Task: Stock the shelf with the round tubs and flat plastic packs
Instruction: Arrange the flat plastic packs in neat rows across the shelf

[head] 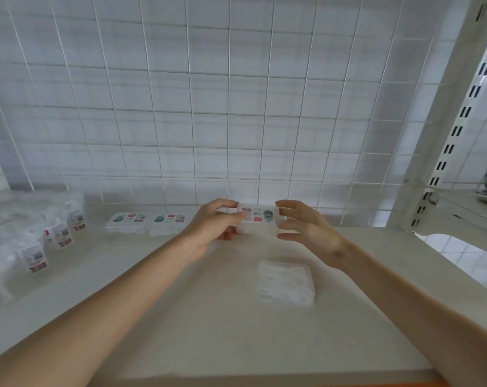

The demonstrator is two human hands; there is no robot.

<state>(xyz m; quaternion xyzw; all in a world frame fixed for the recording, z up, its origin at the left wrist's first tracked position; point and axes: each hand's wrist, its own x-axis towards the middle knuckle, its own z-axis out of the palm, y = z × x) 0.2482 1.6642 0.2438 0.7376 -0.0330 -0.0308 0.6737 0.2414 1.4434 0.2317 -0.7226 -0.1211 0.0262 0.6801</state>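
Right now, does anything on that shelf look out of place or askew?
One flat pack lies alone mid-shelf, no label showing and slightly skewed, unlike the two labelled packs lined up along the back.

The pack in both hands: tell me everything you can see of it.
The flat plastic pack is a clear rectangular case with white contents and a red-and-teal label on top. The left hand and right hand pinch its short ends, holding it level, long side across, near the back of the shelf.
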